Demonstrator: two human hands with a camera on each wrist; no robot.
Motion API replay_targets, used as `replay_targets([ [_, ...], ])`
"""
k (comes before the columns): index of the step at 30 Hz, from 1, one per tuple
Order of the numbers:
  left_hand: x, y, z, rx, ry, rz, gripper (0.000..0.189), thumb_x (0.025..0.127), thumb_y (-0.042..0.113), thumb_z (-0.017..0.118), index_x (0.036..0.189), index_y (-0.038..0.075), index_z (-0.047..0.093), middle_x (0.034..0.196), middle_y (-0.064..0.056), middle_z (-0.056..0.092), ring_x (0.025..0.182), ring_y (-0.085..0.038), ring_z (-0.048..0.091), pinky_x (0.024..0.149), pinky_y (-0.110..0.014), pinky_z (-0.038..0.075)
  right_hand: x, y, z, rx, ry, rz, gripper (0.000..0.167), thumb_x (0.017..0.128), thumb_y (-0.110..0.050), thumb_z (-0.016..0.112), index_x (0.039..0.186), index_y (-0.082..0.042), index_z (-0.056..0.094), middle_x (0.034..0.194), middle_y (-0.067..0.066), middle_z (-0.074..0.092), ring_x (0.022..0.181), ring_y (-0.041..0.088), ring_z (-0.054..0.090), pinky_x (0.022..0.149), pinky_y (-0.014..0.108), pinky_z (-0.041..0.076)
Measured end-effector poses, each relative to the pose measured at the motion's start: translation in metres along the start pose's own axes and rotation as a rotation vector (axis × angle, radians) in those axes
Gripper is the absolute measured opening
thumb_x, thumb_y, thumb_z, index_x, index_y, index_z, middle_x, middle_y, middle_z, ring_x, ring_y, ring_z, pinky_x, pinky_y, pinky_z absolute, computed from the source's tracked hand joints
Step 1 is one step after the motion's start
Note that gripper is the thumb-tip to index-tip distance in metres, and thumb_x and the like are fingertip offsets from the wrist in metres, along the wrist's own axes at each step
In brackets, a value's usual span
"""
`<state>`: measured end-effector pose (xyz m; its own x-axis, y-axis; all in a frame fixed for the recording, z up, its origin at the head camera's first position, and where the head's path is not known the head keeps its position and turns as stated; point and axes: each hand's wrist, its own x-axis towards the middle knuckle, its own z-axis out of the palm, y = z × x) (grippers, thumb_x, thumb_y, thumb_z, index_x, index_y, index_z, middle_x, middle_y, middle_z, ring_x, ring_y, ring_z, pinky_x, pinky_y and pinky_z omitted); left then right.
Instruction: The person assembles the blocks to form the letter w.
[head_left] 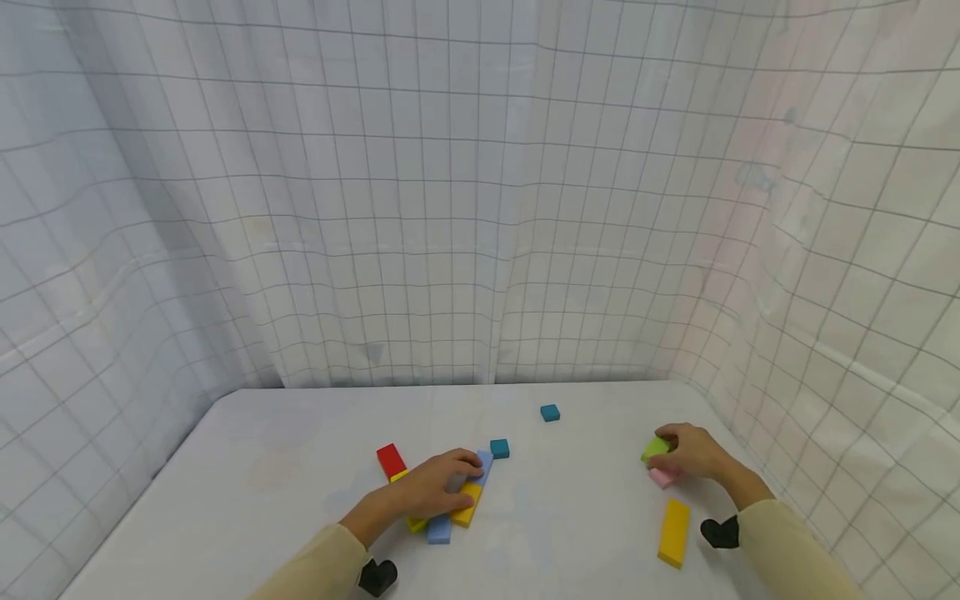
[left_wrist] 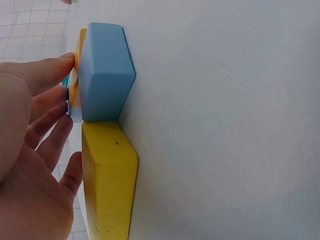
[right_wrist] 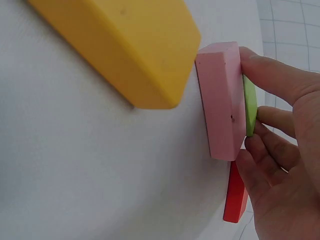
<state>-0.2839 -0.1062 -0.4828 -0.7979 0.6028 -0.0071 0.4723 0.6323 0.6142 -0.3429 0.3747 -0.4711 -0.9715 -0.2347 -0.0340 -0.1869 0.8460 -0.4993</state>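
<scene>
My left hand [head_left: 435,486] reaches over a cluster of blocks. Its thumb touches an orange-yellow block [head_left: 467,508], while the other fingers rest near a light blue block [head_left: 486,463] in line with it. Closer to me lie another light blue block [left_wrist: 107,75] and a yellow block [left_wrist: 111,175], side by side. At the far right, my right hand [head_left: 696,452] pinches a lime green block [head_left: 654,450] between thumb and fingers. A pink block [right_wrist: 220,100] sits just on the near side of it, by the thumb. Beyond the pink one, a red block [right_wrist: 235,195] is hidden from the head view.
A red block [head_left: 391,460] lies beyond my left hand. Two small teal blocks [head_left: 499,448] sit farther back on the white table [head_left: 300,433]. Near my right wrist is another orange-yellow block [head_left: 674,533]. White gridded curtains [head_left: 495,208] surround the table's back and sides.
</scene>
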Motion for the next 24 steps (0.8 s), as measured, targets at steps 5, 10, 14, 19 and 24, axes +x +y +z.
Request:
replay_targets([
  [5,0.000,-0.001,0.001,-0.002,-0.002,-0.008,0.041,0.096,0.022,0.076,0.134,0.008,0.069,0.142,-0.003,0.054,0.140,-0.030,0.045,0.114,-0.051,0.039,0.003,-0.002,0.000,-0.009,-0.005,-0.014,0.067,0.082,-0.030,0.088,0.128,0.011,0.063,0.112,0.015,0.067,0.096,0.028,0.060,0.092,0.051,0.054],
  [10,0.001,-0.003,0.001,-0.001,-0.003,-0.002,0.041,0.095,0.022,0.077,0.133,0.009,0.070,0.142,-0.003,0.055,0.140,-0.030,0.046,0.113,-0.051,0.039,0.006,-0.009,0.000,-0.004,-0.001,-0.048,0.063,0.082,-0.025,0.087,0.128,0.010,0.063,0.117,0.018,0.067,0.101,0.030,0.061,0.094,0.053,0.053],
  [14,0.002,-0.005,0.000,0.003,-0.001,-0.005,0.040,0.094,0.023,0.078,0.132,0.011,0.071,0.141,-0.002,0.056,0.139,-0.030,0.046,0.113,-0.052,0.040,0.009,-0.018,0.001,0.013,0.006,-0.076,0.062,0.082,-0.024,0.086,0.129,0.008,0.064,0.119,0.017,0.067,0.105,0.032,0.061,0.096,0.054,0.052],
  [19,0.003,-0.004,0.000,-0.004,-0.001,-0.017,0.039,0.094,0.023,0.079,0.130,0.013,0.072,0.140,-0.001,0.056,0.138,-0.030,0.047,0.113,-0.054,0.039,0.013,-0.030,0.006,0.044,-0.005,-0.139,0.061,0.082,-0.025,0.086,0.130,0.007,0.065,0.122,0.015,0.067,0.108,0.034,0.061,0.098,0.052,0.052],
  [24,0.002,-0.003,-0.002,-0.029,-0.005,-0.022,0.038,0.093,0.023,0.079,0.130,0.012,0.072,0.139,0.000,0.056,0.138,-0.030,0.047,0.113,-0.055,0.039,0.016,-0.047,0.011,0.094,-0.026,-0.218,0.062,0.083,-0.023,0.087,0.131,0.008,0.064,0.127,0.016,0.066,0.113,0.035,0.061,0.101,0.052,0.050],
])
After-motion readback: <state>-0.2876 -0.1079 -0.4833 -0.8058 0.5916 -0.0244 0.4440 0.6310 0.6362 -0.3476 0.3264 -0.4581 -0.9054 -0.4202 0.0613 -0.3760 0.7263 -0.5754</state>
